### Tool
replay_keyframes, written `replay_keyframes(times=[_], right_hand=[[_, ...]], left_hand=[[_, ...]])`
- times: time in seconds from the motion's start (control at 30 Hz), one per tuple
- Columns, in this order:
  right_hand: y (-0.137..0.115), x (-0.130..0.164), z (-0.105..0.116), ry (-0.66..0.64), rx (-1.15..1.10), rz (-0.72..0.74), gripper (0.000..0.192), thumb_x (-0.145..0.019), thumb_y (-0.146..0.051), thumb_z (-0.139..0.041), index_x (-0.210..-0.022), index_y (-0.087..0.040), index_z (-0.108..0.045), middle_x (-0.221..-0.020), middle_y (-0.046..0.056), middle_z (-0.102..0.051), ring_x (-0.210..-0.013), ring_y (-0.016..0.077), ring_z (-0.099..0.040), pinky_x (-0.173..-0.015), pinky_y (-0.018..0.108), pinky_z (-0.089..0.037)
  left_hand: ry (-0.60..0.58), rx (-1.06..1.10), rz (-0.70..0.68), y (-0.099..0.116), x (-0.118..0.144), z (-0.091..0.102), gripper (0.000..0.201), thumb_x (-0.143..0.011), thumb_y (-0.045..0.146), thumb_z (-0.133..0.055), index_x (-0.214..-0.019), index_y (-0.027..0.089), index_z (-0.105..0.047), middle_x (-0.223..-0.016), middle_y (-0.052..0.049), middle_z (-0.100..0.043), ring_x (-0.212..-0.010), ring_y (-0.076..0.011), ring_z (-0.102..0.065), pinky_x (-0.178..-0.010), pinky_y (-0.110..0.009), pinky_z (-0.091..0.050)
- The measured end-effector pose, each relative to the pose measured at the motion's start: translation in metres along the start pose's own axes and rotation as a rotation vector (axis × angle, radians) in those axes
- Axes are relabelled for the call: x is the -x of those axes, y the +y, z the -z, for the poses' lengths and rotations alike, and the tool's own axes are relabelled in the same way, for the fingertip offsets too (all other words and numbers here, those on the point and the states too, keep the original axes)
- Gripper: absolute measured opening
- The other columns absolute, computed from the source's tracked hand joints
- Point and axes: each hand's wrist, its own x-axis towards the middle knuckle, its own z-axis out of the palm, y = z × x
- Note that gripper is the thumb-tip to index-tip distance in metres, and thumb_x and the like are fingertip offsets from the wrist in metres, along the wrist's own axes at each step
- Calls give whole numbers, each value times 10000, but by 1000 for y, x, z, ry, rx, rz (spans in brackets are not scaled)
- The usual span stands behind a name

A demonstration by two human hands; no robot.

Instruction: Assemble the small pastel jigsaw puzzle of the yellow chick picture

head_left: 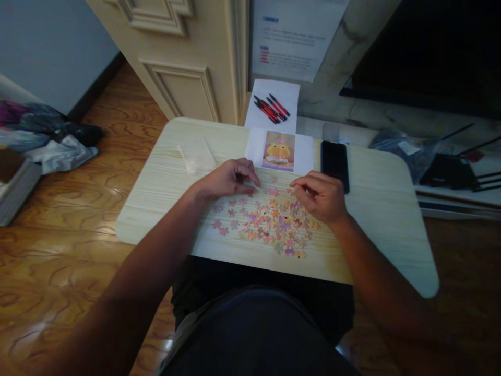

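Observation:
Many small jigsaw pieces [279,222] in pink, orange and purple lie in a loose heap on the pale wooden table [379,219]. My left hand [235,177] rests at the heap's upper left, thumb and fingers curved but apart, close to some pieces. On the right, my right hand [321,196] has its fingers curled and pressed together at the heap's upper edge. A pinkish piece shows by its fingertips; whether it is pinched is unclear. Between the hands lie a pink piece [273,192] and a paler one. Behind them is a printed picture [278,151] of a yellow cartoon figure.
A black phone [335,159] lies right of the picture. Several red and black pens [272,108] lie on white paper [289,90] behind the table. A clear plastic bag [197,155] sits at the table's left. Bags [66,151] lie at far left.

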Motion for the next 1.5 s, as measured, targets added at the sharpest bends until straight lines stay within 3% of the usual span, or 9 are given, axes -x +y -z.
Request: replay_keyframes(times=[0.17, 0.33, 0.67, 0.8, 1.03, 1.23, 1.4, 1.5], right_hand=[[1, 0, -4, 8, -8, -6, 209, -1015, -267, -653, -908, -214, -825, -740, 7, -731, -567, 144, -571, -596, 322, -449], [4, 0, -5, 2, -14, -11, 201, -1013, -261, -658, -915, -214, -827, -770, 17, -766, -606, 154, -635, -609, 320, -472], [5, 0, -6, 0, -16, -3, 203, -1010, -247, -658, -932, -219, -843, -796, 18, -790, -604, 151, -642, -633, 321, -511], [4, -1, -6, -7, -17, 7, 214, -1014, -257, -655, -917, -216, -842, -774, 13, -779, -581, 145, -618, -635, 321, -511], [3, 0, -7, -80, -18, -44, 223, -1010, -312, -655, -925, -233, -845, -793, 26, -789, -609, 158, -626, -633, 332, -506], [-8, -3, -16, -187, -121, 29, 223, -1040, -311, -645, -1015, -236, -854, -793, 9, -762, -630, 143, -621, -650, 313, -505], [-19, 0, -31, -257, -328, -187, 130, -1015, -330, -750, -1075, -224, -795, -826, -7, -775, -660, 131, -666, -671, 283, -543], [-19, 1, -41, -289, -548, -348, 218, -962, -419, -835, -1034, -232, -748, -816, -8, -753, -695, 147, -684, -648, 277, -554]], left_hand=[[-161, -21, 15, 8, 3, 7, 148, -855, 293, -924, -1002, 278, -918, -883, -3, -617, -836, -155, -591, -803, -301, -509], [-236, -105, 17, 10, 1, 1, 205, -799, 336, -995, -989, 307, -924, -931, -11, -640, -931, -190, -591, -960, -360, -493], [-268, -217, 60, 18, -1, -4, 155, -883, 305, -924, -1032, 269, -908, -928, -24, -653, -975, -215, -599, -1036, -400, -451], [-266, -224, 37, 17, -1, -5, 58, -905, 277, -901, -951, 244, -888, -916, -22, -661, -946, -204, -606, -1042, -396, -445], [-253, -208, -19, 11, -1, -6, 51, -922, 280, -872, -923, 229, -877, -882, -29, -675, -881, -189, -614, -929, -344, -479], [-225, -115, -17, 13, -1, -4, 72, -935, 254, -838, -976, 215, -882, -887, -31, -674, -839, -177, -616, -821, -308, -493], [-114, -52, -38, 29, -1, -7, 68, -941, 257, -855, -994, 221, -876, -919, -34, -662, -939, -207, -630, -923, -342, -515], [-76, -47, -79, 35, -4, -12, 67, -943, 281, -876, -976, 223, -870, -919, -37, -661, -969, -222, -625, -955, -363, -513]])
